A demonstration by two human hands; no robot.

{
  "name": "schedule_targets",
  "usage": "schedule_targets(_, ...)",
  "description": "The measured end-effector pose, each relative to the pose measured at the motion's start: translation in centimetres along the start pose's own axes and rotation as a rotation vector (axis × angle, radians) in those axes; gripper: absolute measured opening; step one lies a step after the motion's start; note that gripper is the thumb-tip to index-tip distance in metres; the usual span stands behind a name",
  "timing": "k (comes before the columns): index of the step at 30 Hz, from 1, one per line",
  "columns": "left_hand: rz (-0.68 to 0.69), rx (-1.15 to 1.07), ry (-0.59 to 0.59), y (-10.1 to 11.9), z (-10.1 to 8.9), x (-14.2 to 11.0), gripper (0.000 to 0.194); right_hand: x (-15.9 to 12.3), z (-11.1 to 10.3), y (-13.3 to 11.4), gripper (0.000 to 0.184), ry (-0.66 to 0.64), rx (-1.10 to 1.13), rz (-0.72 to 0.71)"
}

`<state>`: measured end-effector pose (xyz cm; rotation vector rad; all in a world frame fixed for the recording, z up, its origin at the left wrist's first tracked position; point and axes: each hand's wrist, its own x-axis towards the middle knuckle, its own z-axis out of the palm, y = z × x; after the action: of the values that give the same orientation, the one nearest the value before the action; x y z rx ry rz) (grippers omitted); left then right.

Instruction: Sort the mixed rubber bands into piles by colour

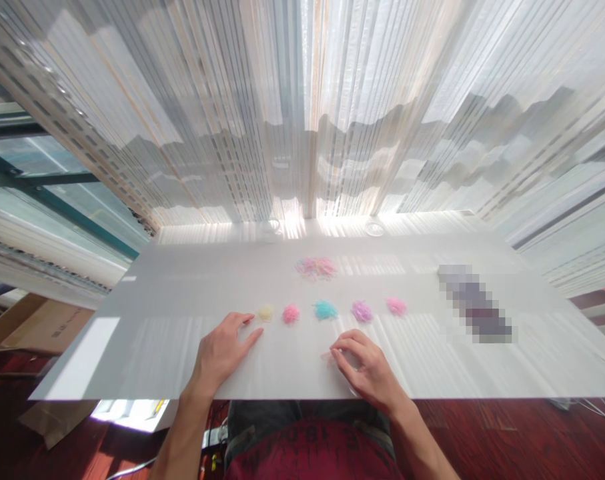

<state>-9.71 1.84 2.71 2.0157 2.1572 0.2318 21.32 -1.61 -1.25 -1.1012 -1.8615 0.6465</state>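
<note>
Five small piles of thin pieces that look like tiny rubber bands lie in a row on the white table: pale yellow point(265, 313), coral pink point(291, 314), teal point(325, 309), purple point(362, 311) and light pink point(396, 306). Behind them spreads a larger mixed-colour pile point(316, 267). My left hand point(223, 350) rests beside the yellow pile, thumb and fingers apart, holding nothing. Below the teal and purple piles, my right hand point(365, 365) has its thumb and index tips together in a pinch. A few faint pinkish pieces point(326, 357) show at those fingertips; what is gripped is too small to make out.
A pixelated dark object point(475, 305) lies on the right of the white table point(157, 347). Two clear round items, one a small dish point(375, 229), stand at the back edge. Sheer curtains point(302, 133) hang behind. A cardboard box point(37, 327) stands on the floor at left.
</note>
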Motion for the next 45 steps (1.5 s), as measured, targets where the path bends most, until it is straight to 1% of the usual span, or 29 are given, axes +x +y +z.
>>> schedule_targets(13, 0.007, -0.062, 0.02, 0.2, 0.7, 0.4, 0.022, -0.1, 0.1, 0.1, 0.013, -0.001, -0.005, 0.008)
schedule_targets(24, 0.027, -0.115, -0.002, -0.9, 0.7, 0.9, 0.028, 0.0, 0.1, 0.1, 0.014, -0.01, -0.004, 0.019)
schedule_targets(36, 0.065, -0.123, 0.031, -0.4, 1.0, 0.9, 0.023, -0.1, 0.1, 0.2, 0.014, -0.023, -0.009, 0.028)
schedule_targets(41, 0.068, -0.127, 0.049, -0.3, 1.0, 0.8, 0.024, 0.0, 0.1, 0.1, 0.015, -0.027, -0.017, 0.033)
schedule_targets(45, 0.061, -0.115, 0.039, -0.2, 0.7, 0.7, 0.027, 0.1, 0.1, 0.0, 0.016, -0.026, -0.026, 0.035)
